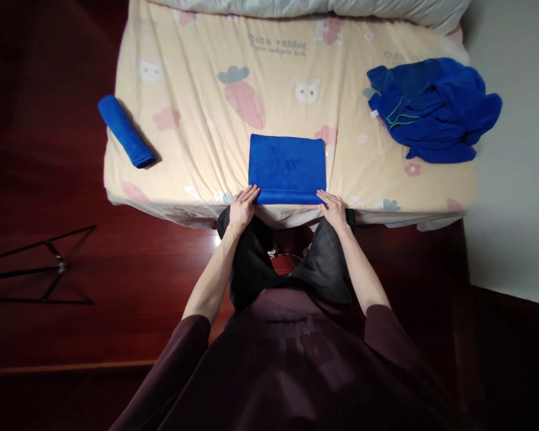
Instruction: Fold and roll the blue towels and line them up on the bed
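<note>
A blue cloth, seemingly a towel (pixel 287 161), lies folded into a rectangle at the bed's front edge. Its near side is turned over into a narrow, thicker band. My left hand (pixel 243 206) holds the left end of that band, fingers reaching over the top. At the band's right end, my right hand (pixel 333 208) has its fingers on top and the thumb at the near side. Left of them, a rolled blue towel (pixel 126 131) rests at the bed's edge. A loose heap of blue cloths (pixel 435 111) lies on the right, with a green cord and a white tag showing.
The bed (pixel 188 161) has a yellow sheet printed with rabbits and carrots. White bedding (pixel 296 6) runs along its far side. A pale wall (pixel 512 149) stands at the right. Black tripod-like legs (pixel 49 269) stand on the dark red floor (pixel 130 287) at the left.
</note>
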`<state>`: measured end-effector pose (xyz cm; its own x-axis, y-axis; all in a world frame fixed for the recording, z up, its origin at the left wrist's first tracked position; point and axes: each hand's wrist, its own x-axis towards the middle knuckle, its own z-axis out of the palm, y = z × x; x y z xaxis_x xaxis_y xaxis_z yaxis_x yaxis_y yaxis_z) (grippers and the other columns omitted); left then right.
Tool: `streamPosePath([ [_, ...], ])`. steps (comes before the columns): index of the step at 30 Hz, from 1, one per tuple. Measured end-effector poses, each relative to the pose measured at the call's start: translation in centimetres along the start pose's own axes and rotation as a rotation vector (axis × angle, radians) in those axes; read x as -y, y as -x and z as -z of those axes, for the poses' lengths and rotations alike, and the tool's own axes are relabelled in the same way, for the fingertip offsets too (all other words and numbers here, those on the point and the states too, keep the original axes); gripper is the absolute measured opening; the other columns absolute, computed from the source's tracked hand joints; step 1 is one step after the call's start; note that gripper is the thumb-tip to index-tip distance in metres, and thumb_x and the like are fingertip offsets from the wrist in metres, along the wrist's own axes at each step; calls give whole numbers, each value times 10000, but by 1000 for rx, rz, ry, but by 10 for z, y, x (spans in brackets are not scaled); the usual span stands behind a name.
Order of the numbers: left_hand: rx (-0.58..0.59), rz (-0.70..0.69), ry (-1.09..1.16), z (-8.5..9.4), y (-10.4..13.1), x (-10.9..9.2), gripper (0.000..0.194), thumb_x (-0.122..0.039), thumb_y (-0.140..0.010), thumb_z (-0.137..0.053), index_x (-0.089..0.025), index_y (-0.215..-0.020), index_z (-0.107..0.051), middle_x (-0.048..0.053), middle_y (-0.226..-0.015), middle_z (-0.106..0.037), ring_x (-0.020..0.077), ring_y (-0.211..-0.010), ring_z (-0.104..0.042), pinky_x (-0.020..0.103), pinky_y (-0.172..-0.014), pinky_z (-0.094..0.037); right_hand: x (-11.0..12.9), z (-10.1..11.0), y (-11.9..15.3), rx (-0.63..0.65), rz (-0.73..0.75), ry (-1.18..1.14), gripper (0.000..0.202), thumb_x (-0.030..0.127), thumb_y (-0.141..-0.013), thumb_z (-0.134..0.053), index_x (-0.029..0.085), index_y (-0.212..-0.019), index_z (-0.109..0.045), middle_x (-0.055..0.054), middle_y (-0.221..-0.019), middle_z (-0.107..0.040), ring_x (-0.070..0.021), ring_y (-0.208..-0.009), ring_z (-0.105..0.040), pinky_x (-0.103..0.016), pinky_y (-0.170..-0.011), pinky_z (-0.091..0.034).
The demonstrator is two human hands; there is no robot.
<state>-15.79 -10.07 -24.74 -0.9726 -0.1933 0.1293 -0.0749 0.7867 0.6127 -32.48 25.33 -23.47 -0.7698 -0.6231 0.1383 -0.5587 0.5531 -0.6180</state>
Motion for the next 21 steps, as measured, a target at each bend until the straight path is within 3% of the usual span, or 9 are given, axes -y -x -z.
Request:
streamPosePath([
  [5,-11,-10,85,2,-1,7,727,-88,-817,-496,-213,-1504,-695,96,-1624,-604,274,-1572,-526,559,-1361,-363,-2,-6,-2,-92,-95,-157,574,19,-824,-529,217,-1269,-834,-49,-1397,-778,-221,-1396,-703,-465,-1272,-516],
  [10,-59,24,202,3,1,10,671,-101,-806,-473,-197,-1414,-738,99,-1555,-672,269,-1542,-561,549,-1357,-381,-2,-5,-1,-154,-175,-348,522,55,-821,-513,163,-1209,-844,-90,-1330,-808,-228,-1343,-736,-434,-1236,-550],
  [17,-148,86,286,4,4,12,507,-185,-931,-467,-155,-1357,-741,155,-1450,-731,282,-1419,-664,511,-1281,-477,3,1,-2,-196,-209,-334,420,133,-881,-539,191,-1177,-831,-88,-1275,-825,-240,-1265,-760,-429,-1191,-572],
  [21,-167,77,271,6,6,7,495,-194,-929,-471,-161,-1343,-740,154,-1438,-734,272,-1407,-667,493,-1271,-485,-1,-3,-1,-230,-195,-336,369,190,-908,-552,187,-1166,-817,-104,-1255,-826,-251,-1216,-769,-421,-1130,-599],
])
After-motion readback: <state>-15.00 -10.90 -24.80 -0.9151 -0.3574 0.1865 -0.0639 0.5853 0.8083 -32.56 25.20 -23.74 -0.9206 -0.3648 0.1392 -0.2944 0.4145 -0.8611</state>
